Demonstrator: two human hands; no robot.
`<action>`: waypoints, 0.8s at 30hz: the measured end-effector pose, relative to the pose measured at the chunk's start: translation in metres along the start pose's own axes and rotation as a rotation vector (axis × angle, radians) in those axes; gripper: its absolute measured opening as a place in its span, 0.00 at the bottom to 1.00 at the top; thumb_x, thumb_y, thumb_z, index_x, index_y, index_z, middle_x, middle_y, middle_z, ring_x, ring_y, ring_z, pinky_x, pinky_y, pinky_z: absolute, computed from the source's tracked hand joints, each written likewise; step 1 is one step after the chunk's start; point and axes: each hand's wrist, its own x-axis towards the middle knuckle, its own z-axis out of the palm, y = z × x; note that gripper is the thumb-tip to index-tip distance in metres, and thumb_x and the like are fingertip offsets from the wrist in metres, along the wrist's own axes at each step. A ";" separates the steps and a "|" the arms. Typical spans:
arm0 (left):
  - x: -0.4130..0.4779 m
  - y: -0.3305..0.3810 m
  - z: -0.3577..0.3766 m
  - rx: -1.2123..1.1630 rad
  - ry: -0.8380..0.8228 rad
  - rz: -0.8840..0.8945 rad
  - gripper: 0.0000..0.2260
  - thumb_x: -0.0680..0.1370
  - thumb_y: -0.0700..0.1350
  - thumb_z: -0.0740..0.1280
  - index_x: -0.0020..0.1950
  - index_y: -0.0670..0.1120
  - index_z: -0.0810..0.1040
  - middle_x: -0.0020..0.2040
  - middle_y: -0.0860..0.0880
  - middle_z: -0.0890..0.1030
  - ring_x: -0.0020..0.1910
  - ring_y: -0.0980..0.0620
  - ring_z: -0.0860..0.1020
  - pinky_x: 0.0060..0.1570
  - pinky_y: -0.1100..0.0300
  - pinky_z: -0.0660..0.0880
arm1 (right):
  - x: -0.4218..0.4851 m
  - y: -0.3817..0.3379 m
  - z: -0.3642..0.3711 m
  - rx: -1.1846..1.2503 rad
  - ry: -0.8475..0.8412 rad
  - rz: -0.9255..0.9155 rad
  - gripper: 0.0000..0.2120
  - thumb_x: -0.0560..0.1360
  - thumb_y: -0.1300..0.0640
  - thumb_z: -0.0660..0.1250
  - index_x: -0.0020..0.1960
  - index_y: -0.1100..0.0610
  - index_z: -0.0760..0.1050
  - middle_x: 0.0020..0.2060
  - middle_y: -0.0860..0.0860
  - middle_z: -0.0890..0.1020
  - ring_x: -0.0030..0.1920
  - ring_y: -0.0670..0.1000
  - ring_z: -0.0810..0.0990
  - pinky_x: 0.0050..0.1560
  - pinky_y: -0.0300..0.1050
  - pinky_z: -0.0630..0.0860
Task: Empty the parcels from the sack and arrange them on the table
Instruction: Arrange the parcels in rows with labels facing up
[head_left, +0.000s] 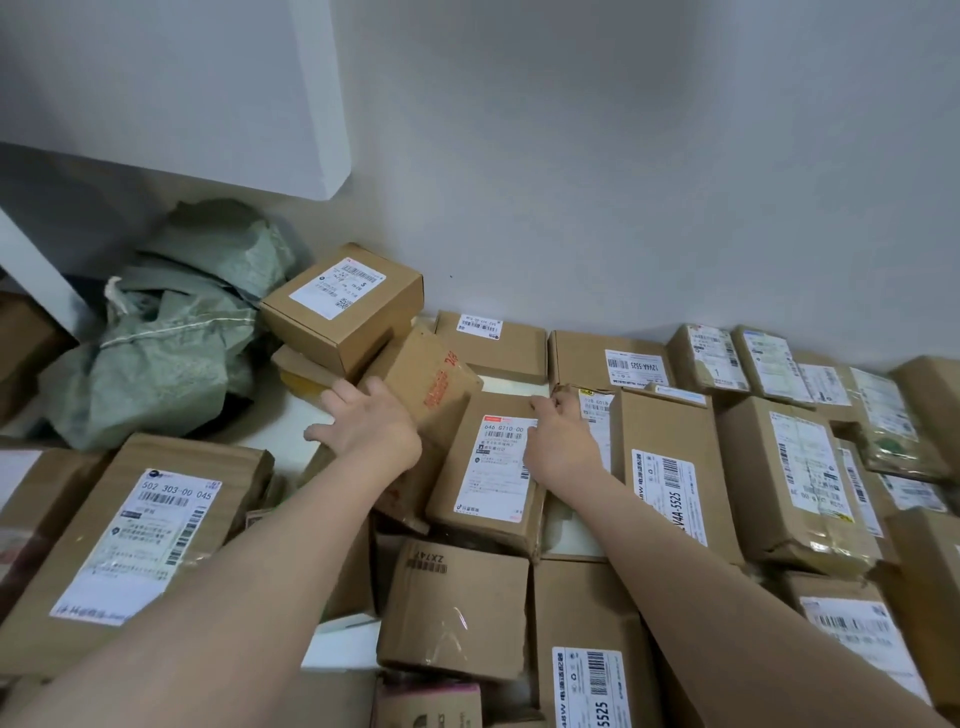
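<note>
Right hand (561, 439) grips the labelled parcel (493, 473) beneath it (left hand (371, 423) alongside).

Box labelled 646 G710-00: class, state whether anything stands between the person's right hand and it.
Nothing visible does. The right hand lies on the box labelled 646 G710-00, fingers curled at its far edge. The left hand rests on the red-printed box beside it.

sack (166, 332) left of parcels (670, 467), perhaps on table (511, 382), wall (623, 182) behind
</note>
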 end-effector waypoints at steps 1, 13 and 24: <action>0.003 0.000 -0.001 -0.055 0.000 0.002 0.37 0.67 0.47 0.75 0.70 0.48 0.59 0.67 0.40 0.62 0.67 0.41 0.60 0.66 0.41 0.64 | 0.001 0.001 0.001 -0.009 0.010 -0.003 0.26 0.75 0.64 0.61 0.72 0.56 0.63 0.74 0.55 0.57 0.65 0.60 0.70 0.60 0.52 0.73; 0.000 -0.008 -0.011 -0.244 0.125 0.021 0.37 0.62 0.53 0.77 0.63 0.52 0.60 0.63 0.41 0.64 0.64 0.41 0.63 0.61 0.49 0.62 | -0.002 0.002 0.004 0.170 0.089 -0.046 0.22 0.78 0.62 0.62 0.70 0.57 0.66 0.72 0.51 0.60 0.60 0.53 0.75 0.53 0.42 0.70; -0.019 -0.009 0.003 -0.144 0.245 0.083 0.38 0.64 0.55 0.74 0.68 0.52 0.58 0.62 0.41 0.63 0.60 0.42 0.63 0.58 0.51 0.61 | -0.042 -0.021 0.027 -0.242 -0.304 -0.302 0.44 0.69 0.40 0.71 0.78 0.45 0.51 0.78 0.50 0.45 0.78 0.54 0.41 0.76 0.61 0.42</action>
